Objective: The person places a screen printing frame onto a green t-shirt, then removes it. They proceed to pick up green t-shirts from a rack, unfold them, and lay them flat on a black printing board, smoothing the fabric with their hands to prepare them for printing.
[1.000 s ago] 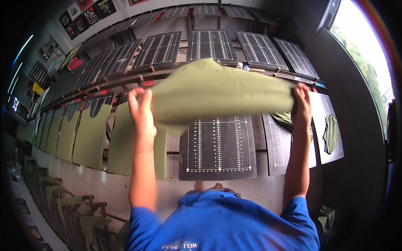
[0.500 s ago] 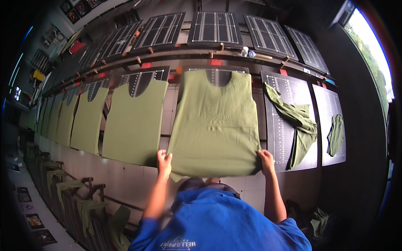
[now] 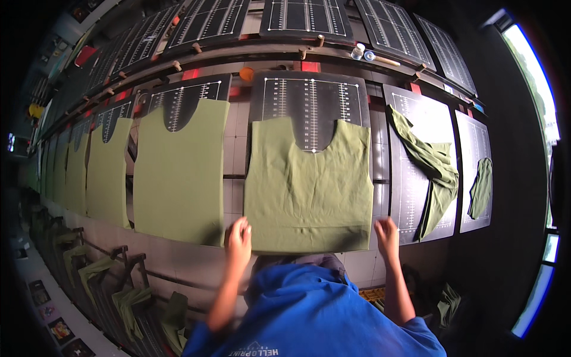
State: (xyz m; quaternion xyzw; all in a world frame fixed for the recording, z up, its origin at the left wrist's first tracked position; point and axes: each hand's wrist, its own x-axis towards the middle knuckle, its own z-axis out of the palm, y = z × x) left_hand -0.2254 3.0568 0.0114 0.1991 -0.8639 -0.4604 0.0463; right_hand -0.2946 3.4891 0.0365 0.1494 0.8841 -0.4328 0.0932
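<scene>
An olive-green shirt panel (image 3: 309,196) with a scooped neckline lies creased over a black printing board (image 3: 312,98). Its top has slid down, so the board's upper part with white ruler lines is bare. My left hand (image 3: 238,241) is at the panel's lower left edge, fingers curled, with no cloth visible in them. Just off the lower right edge, my right hand (image 3: 388,235) is closed too, apart from the cloth. To the left, a smooth green panel (image 3: 178,172) covers the neighbouring board.
Crumpled green pieces lie on the right board (image 3: 410,196) and far-right board (image 3: 470,208). A rail (image 3: 262,53) with wooden pegs runs behind, carrying a small bottle (image 3: 357,52) and tape roll (image 3: 369,56). Green cloths (image 3: 131,309) hang on racks at lower left.
The panel has shifted down toward me, uncovering the board's upper part. My hands have come off its side edges, and the view has tilted slightly.
</scene>
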